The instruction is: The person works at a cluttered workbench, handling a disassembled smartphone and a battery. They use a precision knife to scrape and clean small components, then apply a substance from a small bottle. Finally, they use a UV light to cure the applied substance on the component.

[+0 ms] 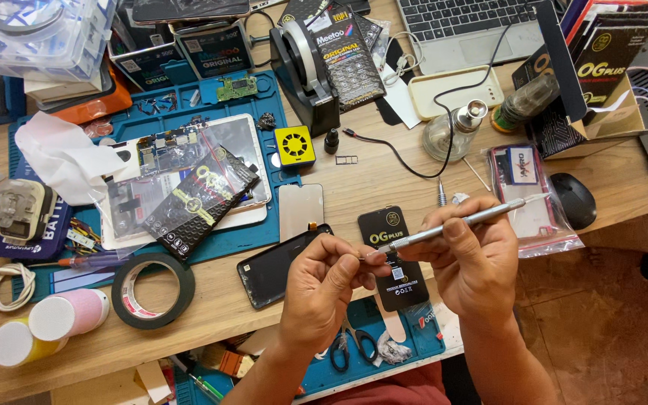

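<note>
The right hand (pixel 474 262) grips a metal precision knife (pixel 459 221) level while the left hand's (pixel 324 289) fingers pinch its blade end, steadying it above the desk (pixel 384 172).

Black-and-yellow flat package (pixel 397 259) under the hands (another (pixel 200 201) on blue mat (pixel 260 238))

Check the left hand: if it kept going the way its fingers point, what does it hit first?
The left hand points up and to the right, its fingertips at the front end of the metal tool that the right hand holds. It would probably meet the right hand's fingers first; depth is unclear from one view.
</note>
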